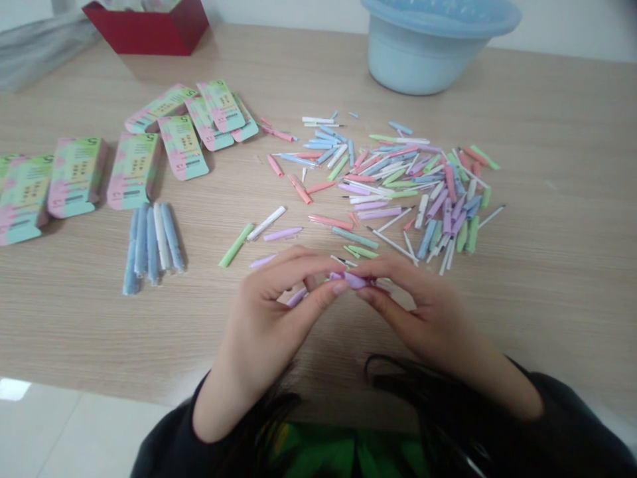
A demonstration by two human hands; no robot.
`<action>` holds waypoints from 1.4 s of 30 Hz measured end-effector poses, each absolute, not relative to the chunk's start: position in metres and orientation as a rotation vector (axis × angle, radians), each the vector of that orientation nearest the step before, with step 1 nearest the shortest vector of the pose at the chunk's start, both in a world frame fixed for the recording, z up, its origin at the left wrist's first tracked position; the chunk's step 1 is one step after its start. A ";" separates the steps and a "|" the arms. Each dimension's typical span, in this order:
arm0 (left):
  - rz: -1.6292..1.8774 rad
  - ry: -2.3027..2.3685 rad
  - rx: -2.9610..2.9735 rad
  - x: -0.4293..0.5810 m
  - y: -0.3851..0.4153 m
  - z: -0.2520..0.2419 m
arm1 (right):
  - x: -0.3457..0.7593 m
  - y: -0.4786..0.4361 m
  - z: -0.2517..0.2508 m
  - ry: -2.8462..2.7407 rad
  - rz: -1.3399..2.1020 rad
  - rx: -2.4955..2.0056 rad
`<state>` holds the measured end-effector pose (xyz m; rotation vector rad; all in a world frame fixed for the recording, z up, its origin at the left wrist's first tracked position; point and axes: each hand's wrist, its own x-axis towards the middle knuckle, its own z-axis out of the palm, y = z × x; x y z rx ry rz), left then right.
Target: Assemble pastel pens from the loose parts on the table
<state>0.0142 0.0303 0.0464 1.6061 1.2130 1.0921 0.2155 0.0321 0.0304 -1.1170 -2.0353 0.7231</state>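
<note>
Fingertips of my left hand (279,299) and my right hand (425,299) pinch a small purple pen part (354,280) between them, low over the table. Past my hands spreads a loose heap of pastel pen parts (398,172) in pink, green, blue, purple and white, with thin white refills among them. A green pen piece (236,245) and a white pen piece (267,224) lie beyond my left hand. Some purple pieces lie partly hidden behind its fingers.
Several wrapped blue and white pens (152,242) lie side by side at the left. Behind them are several pastel boxes (77,174). A red box (152,30) and a light blue basin (418,60) stand at the table's back. The wooden table (562,265) has its front edge at lower left.
</note>
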 end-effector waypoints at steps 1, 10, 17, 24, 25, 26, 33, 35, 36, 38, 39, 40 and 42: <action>1.067 1.186 1.694 0.015 0.030 0.047 | 0.215 0.032 0.030 -2.004 0.778 -1.123; 1.078 1.335 1.729 0.012 0.030 0.054 | 0.224 0.036 0.044 -1.520 1.123 -1.056; 0.933 1.124 1.776 0.018 0.031 0.066 | 0.220 0.032 0.086 -1.517 0.967 -0.949; 0.958 1.057 1.679 0.011 0.031 0.058 | 0.220 0.027 0.094 -1.579 0.831 -0.963; 0.965 1.023 1.660 0.012 0.030 0.056 | 0.220 0.027 0.091 -1.563 0.862 -0.971; 0.961 0.978 1.649 0.013 0.029 0.054 | 0.220 0.028 0.088 -1.547 0.896 -0.975; 0.923 0.889 1.644 0.027 0.033 0.045 | 0.210 0.046 0.048 -1.262 1.234 -0.879; 0.897 0.961 1.698 0.026 0.036 0.044 | 0.208 0.052 0.035 -1.162 1.309 -0.848; 0.874 1.015 1.743 0.024 0.037 0.044 | 0.208 0.054 0.029 -1.121 1.341 -0.843; 0.818 1.150 1.871 0.020 0.039 0.047 | 0.209 0.058 0.019 -1.050 1.420 -0.833; 0.795 1.205 1.942 0.017 0.039 0.049 | 0.210 0.060 0.014 -1.015 1.478 -0.828; 0.782 1.247 2.001 0.015 0.040 0.052 | 0.211 0.061 0.011 -0.979 1.545 -0.821; 0.802 1.304 2.083 0.013 0.040 0.060 | 0.212 0.063 0.005 -0.905 1.682 -0.809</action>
